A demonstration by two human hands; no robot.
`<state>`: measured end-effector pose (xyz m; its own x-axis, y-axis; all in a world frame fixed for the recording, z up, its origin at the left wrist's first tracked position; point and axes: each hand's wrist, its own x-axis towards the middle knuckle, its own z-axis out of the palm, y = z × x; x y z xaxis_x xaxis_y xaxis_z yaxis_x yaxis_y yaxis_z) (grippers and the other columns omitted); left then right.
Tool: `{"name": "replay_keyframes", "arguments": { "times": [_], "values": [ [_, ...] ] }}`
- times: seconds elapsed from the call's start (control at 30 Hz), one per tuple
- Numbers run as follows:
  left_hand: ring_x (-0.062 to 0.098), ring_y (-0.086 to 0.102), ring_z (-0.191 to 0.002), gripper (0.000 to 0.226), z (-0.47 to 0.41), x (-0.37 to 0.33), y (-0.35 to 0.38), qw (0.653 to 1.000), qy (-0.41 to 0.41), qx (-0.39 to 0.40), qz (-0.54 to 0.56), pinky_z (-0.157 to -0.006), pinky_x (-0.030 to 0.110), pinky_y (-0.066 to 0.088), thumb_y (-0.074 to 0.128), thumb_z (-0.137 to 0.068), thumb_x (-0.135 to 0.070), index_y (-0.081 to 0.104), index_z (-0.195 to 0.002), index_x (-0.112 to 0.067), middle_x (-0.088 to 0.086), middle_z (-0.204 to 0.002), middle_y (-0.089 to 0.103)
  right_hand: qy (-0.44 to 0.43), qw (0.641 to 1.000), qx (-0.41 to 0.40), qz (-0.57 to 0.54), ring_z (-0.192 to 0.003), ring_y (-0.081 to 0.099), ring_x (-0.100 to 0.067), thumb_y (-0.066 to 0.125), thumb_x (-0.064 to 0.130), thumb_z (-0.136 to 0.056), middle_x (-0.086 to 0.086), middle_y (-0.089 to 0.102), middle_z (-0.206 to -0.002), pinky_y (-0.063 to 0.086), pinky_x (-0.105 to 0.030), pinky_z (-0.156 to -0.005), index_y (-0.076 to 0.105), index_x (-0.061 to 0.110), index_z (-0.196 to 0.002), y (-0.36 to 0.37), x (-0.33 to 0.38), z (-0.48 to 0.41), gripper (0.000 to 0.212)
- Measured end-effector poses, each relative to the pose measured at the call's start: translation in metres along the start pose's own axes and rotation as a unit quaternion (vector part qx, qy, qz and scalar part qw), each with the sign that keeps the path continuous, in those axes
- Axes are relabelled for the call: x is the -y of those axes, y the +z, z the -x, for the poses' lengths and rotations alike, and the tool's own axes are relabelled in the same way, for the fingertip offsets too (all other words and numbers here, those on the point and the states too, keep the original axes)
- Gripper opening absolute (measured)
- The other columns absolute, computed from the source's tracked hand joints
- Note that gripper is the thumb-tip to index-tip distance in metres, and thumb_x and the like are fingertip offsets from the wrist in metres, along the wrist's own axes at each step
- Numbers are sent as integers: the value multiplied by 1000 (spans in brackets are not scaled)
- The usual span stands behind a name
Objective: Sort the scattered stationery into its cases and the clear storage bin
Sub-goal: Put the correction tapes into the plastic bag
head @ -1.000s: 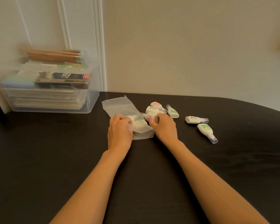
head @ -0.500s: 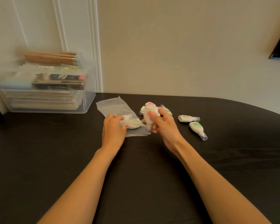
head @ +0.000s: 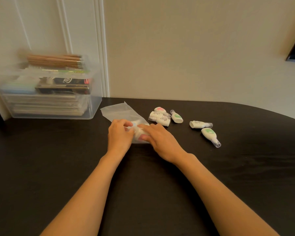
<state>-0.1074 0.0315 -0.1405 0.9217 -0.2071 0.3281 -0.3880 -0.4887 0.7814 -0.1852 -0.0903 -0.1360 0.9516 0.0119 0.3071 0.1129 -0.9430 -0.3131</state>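
Since the preceding frame, the right hand (head: 162, 139) has been lowered onto the frosted plastic pouch (head: 121, 113). Leftmost, a clear rigid bin (head: 92, 106) is noted. The left hand (head: 120, 136) pinches the pouch; the right hand grips a correction tape (head: 140, 132) at its mouth. Smooth white tapes (head: 160, 118) lie rightward on the table (head: 58, 167).

Soft, warm, even light; faint sheen on the dark table (head: 245, 176) at right. The clear bin (head: 46, 89) at left is motion-blurred; wide-angle bending shows at the edges.
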Motion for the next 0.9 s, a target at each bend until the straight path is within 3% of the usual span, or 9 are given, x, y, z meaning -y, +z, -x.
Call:
{"name": "replay_keyframes", "arguments": {
  "times": [0.1, 0.2, 0.33, 0.43, 0.5, 0.63, 0.8, 0.9],
  "values": [
    [10, 50, -86, 8, -5, -2, -6, 1000, -16, -11, 20, -61, 13, 36, 59, -85, -7, 59, -89, -14, 6, -107, 54, 49, 997, 4, -53, -99, 51, -21, 49, 37, -94, -6, 51, -115, 44, -33, -85, 41, 21, -122, -2, -2, -1, 33],
    [8, 51, -81, 1, -5, -3, -5, 1000, -6, 17, 19, -56, 11, 34, 60, -86, -13, 60, -87, -14, 4, -101, 58, 52, 995, -13, -82, -95, 48, -16, 52, 34, -93, -1, 50, -108, 41, -26, -81, 48, 21, -112, -1, -7, 1, 23],
    [11, 52, -84, 8, 0, -1, -1, 999, 20, 30, 3, -61, 15, 36, 59, -89, -20, 61, -84, -14, 5, -100, 58, 64, 984, -38, -164, -98, 43, -9, 54, 19, -93, 1, 49, -104, 33, -19, -83, 61, 19, -114, 6, -5, -1, 23],
    [14, 53, -90, 6, 3, -2, -3, 999, 46, 18, 8, -72, 21, 35, 61, -87, -18, 60, -82, -15, 3, -97, 55, 59, 973, -75, -211, -102, 52, -7, 53, 3, -91, -1, 61, -112, 39, -10, -84, 65, 13, -117, 14, -5, -3, 30],
    [13, 51, -93, 7, 5, -2, -3, 997, 62, 37, -6, -74, 21, 33, 63, -85, -18, 58, -81, -18, 1, -98, 53, 79, 957, -111, -255, -95, 57, -3, 53, -3, -88, 0, 63, -109, 43, -4, -80, 64, 10, -115, 14, -7, -4, 32],
    [14, 48, -99, 7, 4, 1, -1, 997, 45, 57, -37, -75, 23, 34, 61, -86, -17, 57, -81, -20, 0, -103, 49, 166, 926, -168, -296, -99, 56, -8, 55, -4, -85, 3, 58, -105, 47, -12, -80, 58, 13, -117, 7, -16, -5, 36],
    [10, 39, -103, 3, 3, 1, 3, 994, 56, 46, -81, -77, 22, 32, 54, -91, -16, 56, -91, -18, 0, -113, 46, 231, 938, -43, -255, -94, 54, -7, 55, 20, -92, 4, 61, -100, 43, -22, -84, 64, 16, -114, 1, -22, -5, 24],
    [10, 39, -108, 11, 5, 1, 4, 989, 80, 85, -89, -81, 22, 32, 57, -89, -20, 56, -99, -20, -3, -115, 45, 242, 925, -59, -288, -88, 56, -7, 52, 21, -93, 7, 64, -86, 45, -27, -85, 68, 19, -101, 5, -21, -9, 17]
  ]
}}
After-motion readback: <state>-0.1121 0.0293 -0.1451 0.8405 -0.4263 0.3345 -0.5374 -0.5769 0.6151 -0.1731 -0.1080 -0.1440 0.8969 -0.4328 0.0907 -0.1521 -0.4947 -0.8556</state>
